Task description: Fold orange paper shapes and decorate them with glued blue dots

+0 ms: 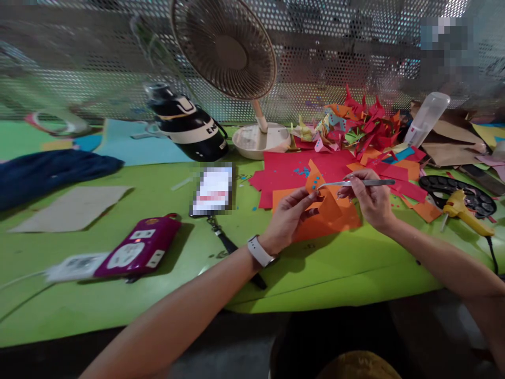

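Both hands are engaged over the right half of the green bench. The left hand, with a pale watch strap at the wrist, is closed in a pinch, thumb against fingers, on a piece of folded orange paper. That piece is raised in front of the person and bears several small blue dots. The right hand is closed around metal tweezers, held nearly level, tips pointing left toward the dotted face; whether the tips touch it cannot be determined.

Beneath the work lie an orange sheet and, farther back, a red sheet carrying scattered blue bits. A heap of folded paper pieces, mostly red, stands behind, with a translucent bottle tilted at its right. A yellow glue gun rests against a black palette to the right of the right hand.

Left of the work are a phone, its screen obscured, and a purple power strip. A dark flask and a fan occupy the rear.
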Demonstrator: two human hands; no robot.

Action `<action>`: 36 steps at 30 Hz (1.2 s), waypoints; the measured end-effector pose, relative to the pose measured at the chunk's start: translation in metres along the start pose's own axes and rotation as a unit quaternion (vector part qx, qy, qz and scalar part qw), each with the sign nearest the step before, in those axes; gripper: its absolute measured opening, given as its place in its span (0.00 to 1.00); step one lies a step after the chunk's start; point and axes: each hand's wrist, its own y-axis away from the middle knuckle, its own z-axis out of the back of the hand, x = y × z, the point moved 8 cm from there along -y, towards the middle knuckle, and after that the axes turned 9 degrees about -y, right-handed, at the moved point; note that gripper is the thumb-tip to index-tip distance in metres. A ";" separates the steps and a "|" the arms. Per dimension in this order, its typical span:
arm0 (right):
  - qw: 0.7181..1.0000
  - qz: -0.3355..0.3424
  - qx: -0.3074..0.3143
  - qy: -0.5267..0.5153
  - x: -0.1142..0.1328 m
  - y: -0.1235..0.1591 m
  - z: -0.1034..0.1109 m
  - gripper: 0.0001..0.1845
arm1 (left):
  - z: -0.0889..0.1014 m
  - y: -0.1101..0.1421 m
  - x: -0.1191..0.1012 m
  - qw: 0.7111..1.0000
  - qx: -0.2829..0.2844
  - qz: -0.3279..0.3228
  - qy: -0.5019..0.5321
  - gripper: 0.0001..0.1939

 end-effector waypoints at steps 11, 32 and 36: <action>1.000 0.009 -0.010 -0.006 0.001 -0.001 0.003 0.17 | 0.000 0.000 -0.002 1.000 -0.006 -0.003 0.004 0.08; 1.000 0.013 -0.005 0.002 0.002 -0.002 0.002 0.17 | 0.000 0.000 -0.002 1.000 -0.010 0.011 0.003 0.09; 1.000 0.021 -0.010 -0.007 0.003 -0.001 0.002 0.15 | 0.001 0.000 -0.002 1.000 -0.015 0.010 -0.002 0.08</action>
